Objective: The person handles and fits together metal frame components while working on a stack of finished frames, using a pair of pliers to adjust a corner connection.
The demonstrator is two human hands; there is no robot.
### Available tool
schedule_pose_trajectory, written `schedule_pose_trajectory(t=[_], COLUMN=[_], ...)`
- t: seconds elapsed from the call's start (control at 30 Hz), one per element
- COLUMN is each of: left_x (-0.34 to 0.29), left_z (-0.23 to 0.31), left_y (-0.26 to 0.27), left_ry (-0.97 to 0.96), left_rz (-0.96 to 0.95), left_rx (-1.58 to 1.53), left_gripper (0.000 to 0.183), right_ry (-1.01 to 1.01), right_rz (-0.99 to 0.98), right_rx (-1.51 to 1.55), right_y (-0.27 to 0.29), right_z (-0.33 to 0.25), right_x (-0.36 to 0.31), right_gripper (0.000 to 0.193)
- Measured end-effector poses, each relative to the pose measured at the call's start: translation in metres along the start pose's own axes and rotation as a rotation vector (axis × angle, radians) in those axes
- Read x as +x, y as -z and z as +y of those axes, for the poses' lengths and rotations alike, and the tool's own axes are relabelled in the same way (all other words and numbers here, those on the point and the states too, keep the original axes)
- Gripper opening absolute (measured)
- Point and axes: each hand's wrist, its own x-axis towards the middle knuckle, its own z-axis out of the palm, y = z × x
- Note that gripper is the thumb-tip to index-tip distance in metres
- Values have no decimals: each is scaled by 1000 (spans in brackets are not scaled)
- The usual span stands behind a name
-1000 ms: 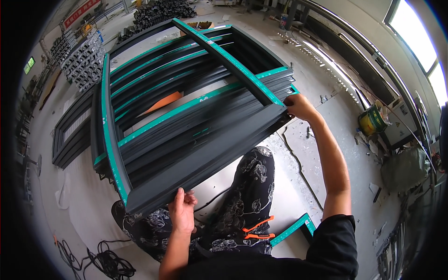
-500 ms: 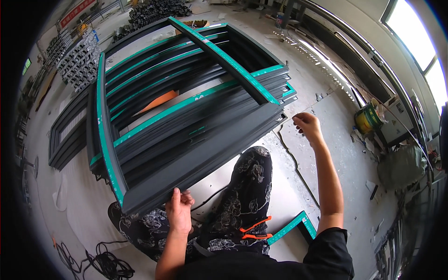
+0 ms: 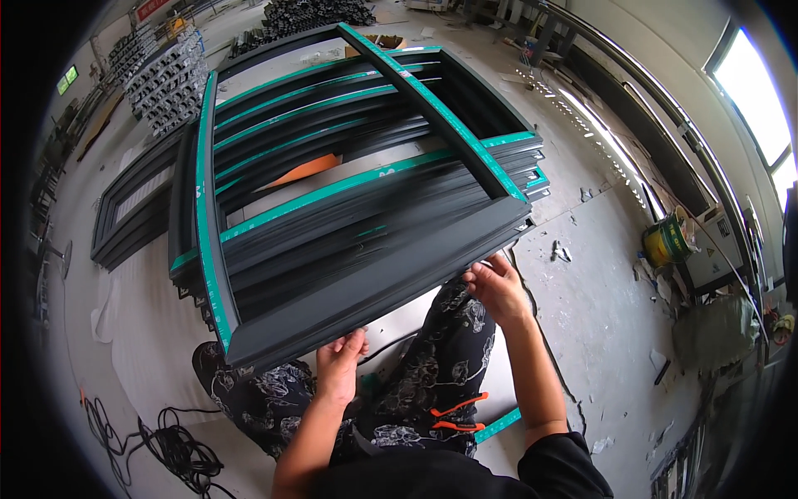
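Observation:
A dark grey window frame [image 3: 366, 293] with green film on its bars lies on top of a stack of similar frames, its near bar in front of me. Under that bar's near edge, left of its middle, my left hand [image 3: 339, 366] is closed with its fingertips on the edge. Farther right, my right hand [image 3: 501, 291] is pinched at the same edge, and what its fingers hold is hidden. A thin black strip [image 3: 544, 337] runs beside my right forearm. Orange-handled cutters [image 3: 457, 412] lie on my patterned trousers.
More dark frames [image 3: 137, 200] lean at the left. A tangled black cable [image 3: 181, 449] lies on the floor at lower left. Stacked metal profiles [image 3: 165, 83] stand at the back left. At the right are a yellow-green bucket [image 3: 667, 241] and a grey-green sack [image 3: 713, 334].
My right hand has come in from beyond the frame's right corner to its near edge. My left hand has slid a little right along the edge. The view has shifted slightly.

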Motion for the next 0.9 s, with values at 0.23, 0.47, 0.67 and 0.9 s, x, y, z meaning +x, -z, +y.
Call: schedule_pose_trajectory(t=[0.23,0.47,0.67,0.9], left_x=[7,11,-10,-41], left_z=[-11,-17,13,43], left_y=[-18,-18,26,77], left_ry=[-5,22,-16,-37], left_rz=[106,61,115,203], left_rx=[7,-17,10,-41], left_gripper=[15,19,24,28], right_ry=[130,75,101,101], right_rz=[145,152,85,50], right_rx=[-29,4,-59,-102], right_y=[-8,-26,-11,-21], right_z=[34,54,58,49], right_x=[10,-2,9,6], right_gripper=[6,11,13,20])
